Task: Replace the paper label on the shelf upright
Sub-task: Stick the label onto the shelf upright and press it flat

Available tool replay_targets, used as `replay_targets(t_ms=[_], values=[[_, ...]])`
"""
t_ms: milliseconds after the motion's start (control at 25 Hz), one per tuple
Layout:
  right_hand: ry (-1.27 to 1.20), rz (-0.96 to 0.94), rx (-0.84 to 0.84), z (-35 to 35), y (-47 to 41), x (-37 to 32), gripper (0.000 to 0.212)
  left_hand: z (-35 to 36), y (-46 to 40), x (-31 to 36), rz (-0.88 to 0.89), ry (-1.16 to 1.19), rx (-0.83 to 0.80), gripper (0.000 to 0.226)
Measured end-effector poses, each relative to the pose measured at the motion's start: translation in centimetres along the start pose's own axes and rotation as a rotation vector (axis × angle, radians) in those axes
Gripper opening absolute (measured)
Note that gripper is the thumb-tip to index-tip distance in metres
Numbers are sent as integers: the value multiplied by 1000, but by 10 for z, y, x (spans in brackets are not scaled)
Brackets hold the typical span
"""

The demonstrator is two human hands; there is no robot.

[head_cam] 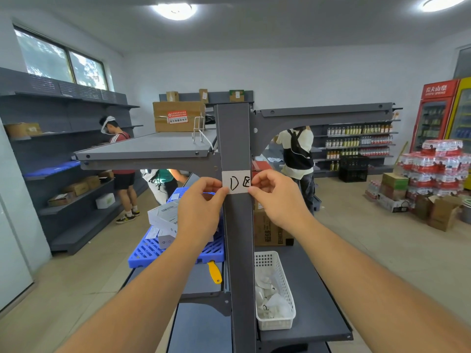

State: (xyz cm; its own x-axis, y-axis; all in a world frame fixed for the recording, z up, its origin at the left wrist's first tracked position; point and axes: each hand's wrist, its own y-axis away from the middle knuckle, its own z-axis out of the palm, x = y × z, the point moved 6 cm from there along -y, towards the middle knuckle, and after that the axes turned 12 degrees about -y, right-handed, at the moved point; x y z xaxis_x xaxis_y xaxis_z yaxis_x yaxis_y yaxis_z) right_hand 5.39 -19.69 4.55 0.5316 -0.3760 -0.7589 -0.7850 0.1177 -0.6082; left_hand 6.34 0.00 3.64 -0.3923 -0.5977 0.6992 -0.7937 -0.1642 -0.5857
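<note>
Your paper label [236,182] lies flat across the shelf upright [234,138], its edges hidden under your fingers. Your left hand [201,207] and right hand [275,197] each pinch one side. Below, a white basket [276,291] holds crumpled papers; a yellow scraper [214,272] lies opposite.

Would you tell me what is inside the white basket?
The white basket holds crumpled white paper scraps, some with black marks. Whatever lies beneath them is hidden.
</note>
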Motion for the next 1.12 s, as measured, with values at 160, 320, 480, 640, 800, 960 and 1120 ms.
replay_targets(t_ms=[160, 320, 480, 640, 800, 960, 1120], values=[[-10, 3, -20, 0, 0, 1, 14, 2, 5, -2, -17, 20, 7, 8], [-19, 19, 28, 9, 5, 1, 22, 6, 8, 3, -28, -7, 23, 19], [-53, 59, 32, 6, 2, 7, 17, 5, 5, -6, -57, 53, -2, 8], [-130, 116, -8, 1, 0, 11, 12, 3, 2, -15, -89, 162, -84, 8], [-123, 124, -22, 0, 0, 8, 14, 2, 1, -9, -95, 142, -90, 8], [1, 69, 51, 4, -4, -4, 30, 0, -5, 8, -68, -2, -40, 34], [-86, 126, 13, 2, -5, 0, 26, 0, -7, 2, -90, 20, -77, 29]])
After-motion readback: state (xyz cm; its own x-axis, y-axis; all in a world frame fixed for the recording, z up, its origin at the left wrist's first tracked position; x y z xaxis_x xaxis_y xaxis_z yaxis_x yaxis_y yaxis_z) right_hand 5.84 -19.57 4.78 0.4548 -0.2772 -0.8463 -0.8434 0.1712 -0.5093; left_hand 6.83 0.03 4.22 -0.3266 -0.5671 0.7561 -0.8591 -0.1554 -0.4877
